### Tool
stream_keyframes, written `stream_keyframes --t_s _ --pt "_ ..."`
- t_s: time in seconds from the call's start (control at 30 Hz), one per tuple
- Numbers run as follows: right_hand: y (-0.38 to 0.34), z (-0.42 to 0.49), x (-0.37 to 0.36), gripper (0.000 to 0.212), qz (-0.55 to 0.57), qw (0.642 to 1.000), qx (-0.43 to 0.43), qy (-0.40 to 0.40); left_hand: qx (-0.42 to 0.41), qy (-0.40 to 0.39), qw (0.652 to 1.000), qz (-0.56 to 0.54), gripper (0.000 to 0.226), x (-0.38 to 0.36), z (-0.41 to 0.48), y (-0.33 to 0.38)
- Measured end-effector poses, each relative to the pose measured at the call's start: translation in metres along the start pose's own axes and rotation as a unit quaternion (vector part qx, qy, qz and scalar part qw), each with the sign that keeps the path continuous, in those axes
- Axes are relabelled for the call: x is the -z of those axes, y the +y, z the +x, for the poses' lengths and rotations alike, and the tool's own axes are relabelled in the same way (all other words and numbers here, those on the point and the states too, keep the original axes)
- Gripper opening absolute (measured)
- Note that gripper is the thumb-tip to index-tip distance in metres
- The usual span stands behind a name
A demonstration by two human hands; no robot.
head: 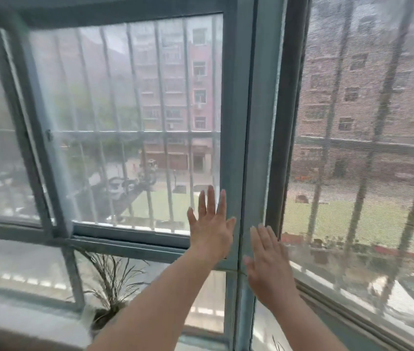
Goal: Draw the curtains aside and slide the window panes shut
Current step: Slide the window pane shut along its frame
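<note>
A blue-grey framed sliding pane (pixel 135 117) fills the middle of the head view, its right stile against the corner post (pixel 259 122). My left hand (pixel 211 229) lies flat, fingers spread, on the pane's lower right corner and stile. My right hand (pixel 266 259) rests flat on the corner post beside it, holding nothing. To the right, a window covered by mesh screen (pixel 368 122) runs off at an angle. A second pane (pixel 0 127) sits at the far left, overlapping the middle one. No curtain shows.
Metal security bars (pixel 165 138) stand outside the glass. A potted plant with thin leaves (pixel 109 295) sits on the sill (pixel 23 323) below the left hand. Fixed lower panes (pixel 23 269) run under the sliding ones.
</note>
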State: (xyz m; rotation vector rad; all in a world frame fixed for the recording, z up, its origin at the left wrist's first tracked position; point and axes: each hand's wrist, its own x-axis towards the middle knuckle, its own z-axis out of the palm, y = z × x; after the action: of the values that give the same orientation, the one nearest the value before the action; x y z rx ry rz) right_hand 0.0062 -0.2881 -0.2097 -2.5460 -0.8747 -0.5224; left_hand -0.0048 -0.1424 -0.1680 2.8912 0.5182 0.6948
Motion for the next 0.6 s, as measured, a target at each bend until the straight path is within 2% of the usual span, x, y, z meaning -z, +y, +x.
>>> stream_keyframes --t_s 0.37,0.6 --pt "-0.224 0.092 -0.096 0.062 0.087 0.988 0.123 -0.031 0.113 0.003 0.991 0.076 0.066 0.067 0.011 -0.246" --pt "-0.322 0.133 -0.158 0.061 0.126 0.97 0.199 -0.052 0.186 0.016 0.977 0.104 0.065 0.082 0.015 -0.356"
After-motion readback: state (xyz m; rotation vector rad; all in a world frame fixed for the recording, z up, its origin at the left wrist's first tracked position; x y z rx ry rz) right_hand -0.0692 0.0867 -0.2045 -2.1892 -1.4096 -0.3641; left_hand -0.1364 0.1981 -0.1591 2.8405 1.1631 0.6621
